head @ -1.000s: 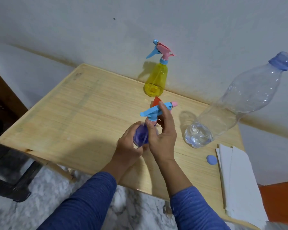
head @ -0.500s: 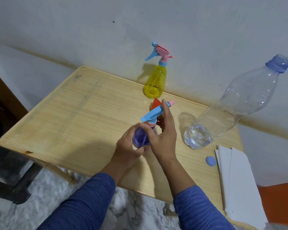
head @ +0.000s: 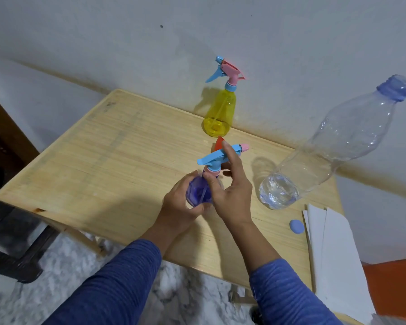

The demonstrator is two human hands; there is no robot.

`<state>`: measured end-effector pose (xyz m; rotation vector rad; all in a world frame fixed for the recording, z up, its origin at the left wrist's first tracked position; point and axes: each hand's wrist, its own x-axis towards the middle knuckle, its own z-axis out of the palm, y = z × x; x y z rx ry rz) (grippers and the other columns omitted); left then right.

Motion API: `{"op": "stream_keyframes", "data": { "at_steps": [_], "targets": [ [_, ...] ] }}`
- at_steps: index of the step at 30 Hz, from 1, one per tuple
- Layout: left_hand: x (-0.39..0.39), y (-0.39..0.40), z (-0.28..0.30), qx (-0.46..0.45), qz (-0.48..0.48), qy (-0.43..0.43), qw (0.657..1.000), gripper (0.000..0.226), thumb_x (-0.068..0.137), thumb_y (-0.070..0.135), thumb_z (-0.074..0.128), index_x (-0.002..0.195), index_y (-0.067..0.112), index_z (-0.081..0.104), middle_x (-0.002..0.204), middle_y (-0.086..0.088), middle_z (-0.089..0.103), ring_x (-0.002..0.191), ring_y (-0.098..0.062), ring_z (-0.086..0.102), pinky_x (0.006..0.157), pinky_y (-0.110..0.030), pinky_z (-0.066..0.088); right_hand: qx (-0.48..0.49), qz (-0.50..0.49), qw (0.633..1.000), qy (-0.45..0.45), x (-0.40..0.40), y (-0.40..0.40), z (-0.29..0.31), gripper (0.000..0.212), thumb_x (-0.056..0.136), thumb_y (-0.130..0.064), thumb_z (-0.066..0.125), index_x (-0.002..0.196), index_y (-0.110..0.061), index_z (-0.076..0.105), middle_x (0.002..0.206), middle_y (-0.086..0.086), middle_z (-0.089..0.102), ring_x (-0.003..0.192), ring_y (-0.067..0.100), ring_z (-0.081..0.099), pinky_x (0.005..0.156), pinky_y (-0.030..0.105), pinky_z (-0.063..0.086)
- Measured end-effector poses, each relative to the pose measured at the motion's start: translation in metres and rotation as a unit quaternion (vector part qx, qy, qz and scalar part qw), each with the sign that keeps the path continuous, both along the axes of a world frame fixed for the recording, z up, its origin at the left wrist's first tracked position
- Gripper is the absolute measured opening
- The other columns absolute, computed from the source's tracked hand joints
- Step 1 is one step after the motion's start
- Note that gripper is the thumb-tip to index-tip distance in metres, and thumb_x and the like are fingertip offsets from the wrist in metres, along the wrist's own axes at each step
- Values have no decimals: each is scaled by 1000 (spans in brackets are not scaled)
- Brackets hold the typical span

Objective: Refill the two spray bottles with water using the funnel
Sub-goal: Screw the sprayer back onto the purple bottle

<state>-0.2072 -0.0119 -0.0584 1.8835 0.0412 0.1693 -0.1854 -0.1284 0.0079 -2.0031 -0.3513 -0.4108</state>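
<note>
Head view, looking down on a pale wooden table [head: 85,165] set against a grey wall. A large clear water bottle [head: 333,146], uncapped and with a little water in its base, stands at the right of the table, and its blue cap [head: 297,226] lies near a stack of white paper [head: 338,254]. A yellow spray bottle [head: 218,113] with its pink and blue head fitted stands upright at the back by the wall. Nearer the camera a purple spray bottle [head: 198,192] is held upright just over the table; behind it a red shape, probably the funnel [head: 219,144], is partly hidden. The step in hand is judged to be turning the blue spray head [head: 217,157] at its collar, whether off or on cannot be told; it is best done with the body kept steady and upright and the collar turned squarely. The left hand [head: 181,207] is wrapped round the purple body. The right hand [head: 232,193] is pinched on the pink collar with thumb and finger, its forefinger raised along the spray head.
</note>
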Motion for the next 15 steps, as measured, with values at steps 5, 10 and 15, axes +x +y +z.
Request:
{"op": "stream_keyframes", "data": {
  "at_steps": [5,10,15],
  "targets": [
    [0,0,-1,5,1,5,1000,79,58,44,67,132,26,47,129,12,55,116,-3,54,98,-30,47,18,9,999,25,0,1,3,78,82,-11,70,136,-50,28,133,-2,53,114,7,54,88,4,39],
    [0,-1,-1,18,5,-7,1000,77,60,41,65,133,20,48,128,9,57,115,-4,55,96,-24,46,45,-4,999,21,-4,5,6,76,83,-6,67,132,-53,34,135,-12,52,115,6,55,87,6,42],
    [0,0,-4,32,6,-14,999,78,61,42,64,134,19,48,130,7,56,116,-6,55,97,-27,48,103,-34,991,73,-9,7,12,97,76,-5,74,130,-61,17,107,-36,59,100,1,62,83,10,47]
  ]
}}
